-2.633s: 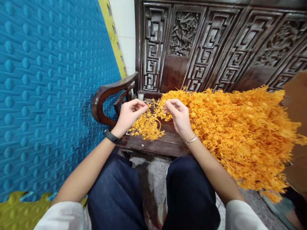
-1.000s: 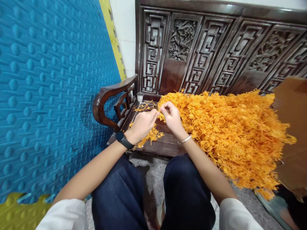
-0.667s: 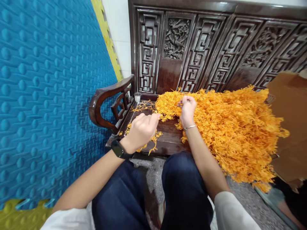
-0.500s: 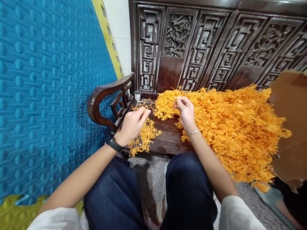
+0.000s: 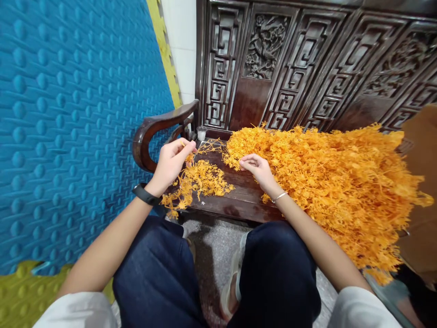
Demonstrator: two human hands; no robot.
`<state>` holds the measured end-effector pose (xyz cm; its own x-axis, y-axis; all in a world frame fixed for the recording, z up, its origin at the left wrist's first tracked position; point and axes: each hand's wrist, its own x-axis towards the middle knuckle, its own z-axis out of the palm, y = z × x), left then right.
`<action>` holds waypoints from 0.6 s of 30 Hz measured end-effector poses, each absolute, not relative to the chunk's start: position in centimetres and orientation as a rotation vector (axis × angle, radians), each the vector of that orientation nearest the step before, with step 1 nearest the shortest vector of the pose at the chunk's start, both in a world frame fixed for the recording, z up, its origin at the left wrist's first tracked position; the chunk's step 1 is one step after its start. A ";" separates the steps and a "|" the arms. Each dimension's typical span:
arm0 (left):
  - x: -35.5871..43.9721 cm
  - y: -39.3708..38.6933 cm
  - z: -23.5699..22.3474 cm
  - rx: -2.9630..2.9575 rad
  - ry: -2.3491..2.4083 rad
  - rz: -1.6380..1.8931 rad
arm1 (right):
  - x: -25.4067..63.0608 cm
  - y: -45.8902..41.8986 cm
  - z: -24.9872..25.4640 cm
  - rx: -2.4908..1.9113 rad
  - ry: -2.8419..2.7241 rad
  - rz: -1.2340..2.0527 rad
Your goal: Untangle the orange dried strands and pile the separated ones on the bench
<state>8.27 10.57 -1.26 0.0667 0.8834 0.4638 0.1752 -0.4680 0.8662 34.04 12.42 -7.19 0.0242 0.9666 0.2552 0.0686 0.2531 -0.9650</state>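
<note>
My left hand [image 5: 172, 164], with a dark band on its wrist, is closed in a pinch. Bits of an orange artificial flower sprig [image 5: 189, 157] show at its fingertips. Below it, a small loose heap of orange sprigs [image 5: 210, 177] lies on the dark wooden bench seat [image 5: 239, 184]. My right hand [image 5: 258, 172], wearing a thin bangle, has thumb and fingers pressed together; what they hold, if anything, is too small to make out. It hovers at the near left edge of a big pile of orange artificial flowers [image 5: 334, 182].
A curved wooden armrest [image 5: 145, 139] rises at the left of the bench, and the carved backrest [image 5: 262, 50] stands behind. A small whitish cup [image 5: 201, 133] sits in the back corner. Blue foam matting [image 5: 68, 136] covers the left side. Brown cardboard [image 5: 419, 182] is at the right.
My left hand has moved left and up, and orange bits now show at its fingers. My right hand has come down and nearer, off the top of the pile. The view has shifted slightly.
</note>
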 end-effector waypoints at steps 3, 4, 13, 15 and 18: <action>8.1 10.6 -1.3 1.746 1.050 1.460 | 34.1 13.0 -7.8 -1.138 -1.421 0.894; 8.1 10.5 -1.2 1.746 1.047 1.467 | 34.1 13.2 -8.0 -1.156 -1.446 0.875; 7.5 10.1 -1.4 1.675 1.066 1.446 | 34.1 14.5 -10.9 -1.235 -1.703 0.708; 7.4 10.2 -1.8 1.670 1.077 1.425 | 33.6 14.7 -11.4 -1.236 -1.735 0.612; 7.4 10.5 -2.3 1.672 1.077 1.383 | 32.7 15.1 -11.9 -1.193 -1.751 0.604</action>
<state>7.37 10.49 -2.34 0.0826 0.9137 0.3978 0.1618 -0.4062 0.8994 32.71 15.09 -11.88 -0.1244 0.9057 0.4052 0.4637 0.4141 -0.7832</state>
